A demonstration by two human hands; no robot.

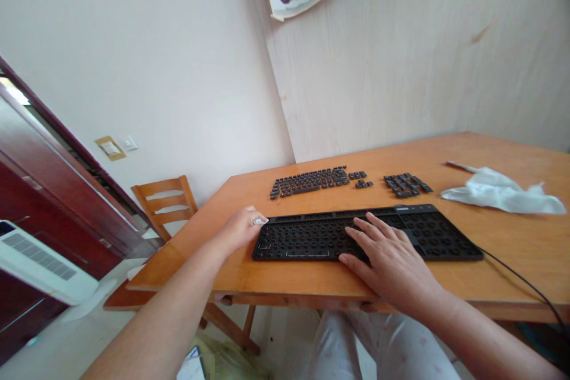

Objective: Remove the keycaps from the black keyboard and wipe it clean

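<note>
A black keyboard base with its keycaps removed lies near the front edge of a wooden table. My right hand rests flat on its middle, fingers spread. My left hand is closed at the keyboard's left end, pinching a small white wad against the top-left corner. The removed keycaps are laid out in rows behind the keyboard, with a smaller cluster and a number-pad group to the right.
A crumpled white cloth lies at the right rear of the table. The keyboard's cable runs off the right front edge. A wooden chair stands left of the table, beside a dark red door. Walls close in behind.
</note>
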